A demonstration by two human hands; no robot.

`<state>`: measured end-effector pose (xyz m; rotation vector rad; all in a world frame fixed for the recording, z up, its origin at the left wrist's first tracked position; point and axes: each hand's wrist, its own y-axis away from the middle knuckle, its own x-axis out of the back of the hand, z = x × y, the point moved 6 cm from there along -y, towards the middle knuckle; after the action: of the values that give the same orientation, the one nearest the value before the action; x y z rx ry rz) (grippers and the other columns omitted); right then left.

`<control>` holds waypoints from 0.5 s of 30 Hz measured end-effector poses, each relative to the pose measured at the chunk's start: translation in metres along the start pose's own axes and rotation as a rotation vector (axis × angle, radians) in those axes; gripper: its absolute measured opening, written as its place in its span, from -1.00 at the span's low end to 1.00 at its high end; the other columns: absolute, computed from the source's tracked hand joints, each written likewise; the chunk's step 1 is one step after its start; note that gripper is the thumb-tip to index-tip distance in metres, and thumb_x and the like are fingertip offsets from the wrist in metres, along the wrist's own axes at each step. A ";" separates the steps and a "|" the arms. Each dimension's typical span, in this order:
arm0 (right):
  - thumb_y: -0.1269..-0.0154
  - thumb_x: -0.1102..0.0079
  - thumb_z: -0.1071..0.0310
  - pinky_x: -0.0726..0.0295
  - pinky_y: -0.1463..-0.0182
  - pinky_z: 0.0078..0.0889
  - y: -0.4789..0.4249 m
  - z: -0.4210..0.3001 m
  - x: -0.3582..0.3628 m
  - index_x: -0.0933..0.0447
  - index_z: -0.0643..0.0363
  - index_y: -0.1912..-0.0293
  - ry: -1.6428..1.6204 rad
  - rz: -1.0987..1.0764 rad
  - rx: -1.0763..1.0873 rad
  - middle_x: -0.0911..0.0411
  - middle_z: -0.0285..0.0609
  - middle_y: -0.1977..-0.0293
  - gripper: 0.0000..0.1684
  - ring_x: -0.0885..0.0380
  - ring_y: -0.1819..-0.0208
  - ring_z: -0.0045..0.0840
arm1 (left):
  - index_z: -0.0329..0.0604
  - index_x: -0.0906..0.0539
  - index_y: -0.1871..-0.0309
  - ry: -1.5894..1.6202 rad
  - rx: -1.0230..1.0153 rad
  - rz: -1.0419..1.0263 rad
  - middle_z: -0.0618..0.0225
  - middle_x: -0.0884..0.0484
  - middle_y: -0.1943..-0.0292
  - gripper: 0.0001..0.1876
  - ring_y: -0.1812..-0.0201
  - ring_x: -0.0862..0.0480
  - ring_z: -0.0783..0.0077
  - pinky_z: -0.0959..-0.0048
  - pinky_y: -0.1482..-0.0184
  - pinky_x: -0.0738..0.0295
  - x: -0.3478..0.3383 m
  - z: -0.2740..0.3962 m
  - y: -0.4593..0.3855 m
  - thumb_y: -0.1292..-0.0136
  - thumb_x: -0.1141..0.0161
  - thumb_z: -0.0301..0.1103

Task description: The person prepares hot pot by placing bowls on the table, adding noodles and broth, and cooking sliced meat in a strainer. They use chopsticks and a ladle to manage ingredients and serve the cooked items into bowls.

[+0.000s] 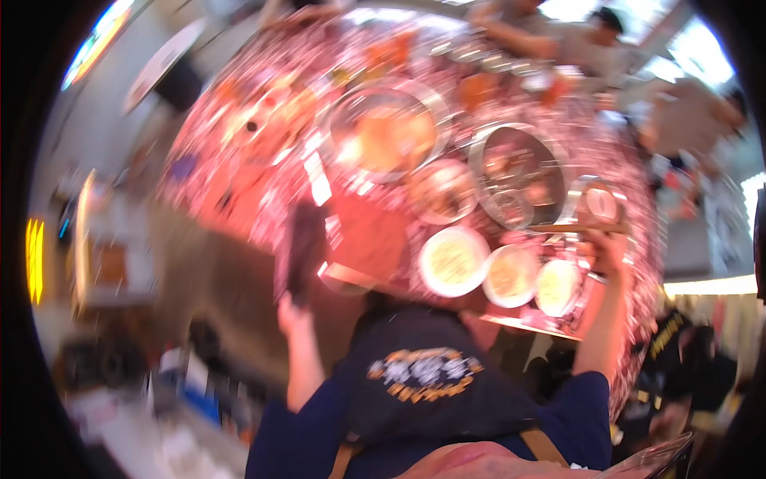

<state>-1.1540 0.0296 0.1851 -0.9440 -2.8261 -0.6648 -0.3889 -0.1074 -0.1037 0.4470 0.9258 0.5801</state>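
The frame is blurred. My left hand (293,314) holds the lower end of a dark, flat, elongated object (304,251); its kind cannot be told. At the right, my right hand (607,248) is at a thin brown stick-like utensil (577,228), its fingers around or against it. A metal container (600,200) lies just beyond that hand. Three white round bowls with pale yellow contents, a larger one (455,261), a middle one (510,276) and a right one (558,288), stand between my hands. A reddish board or sheet (374,236) lies right of the dark object.
Farther back on the patterned table stand a large round pan (443,123) with orange-lit contents, a dark-bottomed pan (553,149) and a smaller bowl (443,191). Several people are around the far side, one person (682,120) at the right. A side table (114,263) is at the left.
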 end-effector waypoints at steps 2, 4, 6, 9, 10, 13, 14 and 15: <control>-0.19 -0.25 0.40 -0.13 0.61 -0.73 0.001 -0.015 -0.028 -0.46 0.05 0.18 -0.056 -0.042 0.078 -0.35 -0.49 0.52 -0.79 -0.26 0.61 -0.81 | -0.36 -0.42 -0.24 -0.101 -0.056 0.073 0.10 -0.49 -0.20 -0.57 -0.17 -0.52 0.12 0.18 -0.19 -0.44 0.028 0.019 -0.039 -0.42 0.03 -0.27; -0.19 -0.26 0.39 -0.13 0.58 -0.74 0.014 -0.024 -0.032 -0.46 0.05 0.22 -0.055 -0.128 0.127 -0.36 -0.48 0.54 -0.83 -0.28 0.59 -0.82 | -0.28 -0.51 -0.12 -0.158 -0.065 0.137 0.21 -0.57 -0.03 -0.63 0.04 -0.59 0.25 0.32 0.09 -0.55 0.016 0.010 -0.075 -0.40 -0.07 -0.20; -0.20 -0.24 0.40 -0.14 0.57 -0.74 0.026 -0.039 -0.034 -0.45 0.07 0.25 -0.017 -0.162 0.175 -0.38 -0.45 0.53 -0.85 -0.32 0.57 -0.80 | -0.21 -0.54 -0.04 -0.248 -0.068 0.143 0.25 -0.59 0.05 -0.66 0.15 -0.60 0.32 0.38 0.21 -0.54 -0.009 0.004 -0.099 -0.38 -0.11 -0.16; -0.21 -0.24 0.39 -0.17 0.52 -0.72 0.034 -0.047 -0.049 -0.47 0.09 0.24 -0.082 -0.170 0.141 -0.40 -0.44 0.52 -0.86 -0.34 0.53 -0.80 | -0.13 -0.55 0.07 -0.401 -0.059 0.192 0.32 -0.58 0.18 -0.72 0.25 -0.56 0.38 0.39 0.32 -0.47 -0.016 0.021 -0.117 -0.37 -0.13 -0.11; -0.22 -0.25 0.38 -0.17 0.53 -0.72 0.033 -0.038 -0.044 -0.48 0.08 0.23 -0.088 -0.166 0.133 -0.40 -0.44 0.52 -0.86 -0.33 0.53 -0.79 | -0.14 -0.55 0.07 -0.419 -0.025 0.215 0.34 -0.58 0.20 -0.71 0.25 -0.55 0.38 0.37 0.34 -0.46 -0.025 0.021 -0.109 -0.37 -0.13 -0.11; -0.23 -0.26 0.32 -0.17 0.53 -0.69 0.031 -0.046 -0.050 -0.49 0.04 0.22 -0.071 -0.149 0.176 -0.38 -0.46 0.52 -0.85 -0.30 0.53 -0.79 | -0.24 -0.59 0.14 -0.595 -0.025 0.308 0.28 -0.64 0.31 -0.68 0.32 -0.60 0.32 0.33 0.34 -0.49 -0.022 0.032 -0.103 -0.34 -0.14 -0.12; -0.22 -0.28 0.28 -0.19 0.53 -0.69 0.033 -0.053 -0.051 -0.50 0.05 0.23 -0.079 -0.097 0.202 -0.41 -0.45 0.52 -0.83 -0.32 0.52 -0.79 | -0.30 -0.63 0.16 -0.769 -0.067 0.390 0.20 -0.68 0.32 -0.67 0.33 -0.62 0.26 0.29 0.29 -0.52 -0.018 0.039 -0.104 -0.31 -0.15 -0.15; -0.22 -0.30 0.22 -0.20 0.53 -0.69 0.037 -0.055 -0.048 -0.52 0.06 0.28 -0.006 0.046 0.214 -0.47 -0.44 0.51 -0.82 -0.34 0.51 -0.79 | -0.45 -0.64 0.24 -1.318 -0.549 0.274 0.01 -0.70 0.33 -0.66 0.37 -0.63 0.12 0.25 0.19 -0.54 -0.060 0.051 -0.071 -0.23 -0.16 -0.23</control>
<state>-1.0964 0.0062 0.2379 -0.9702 -2.7999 -0.3462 -0.3548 -0.2057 -0.0814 0.3486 -0.5572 0.6018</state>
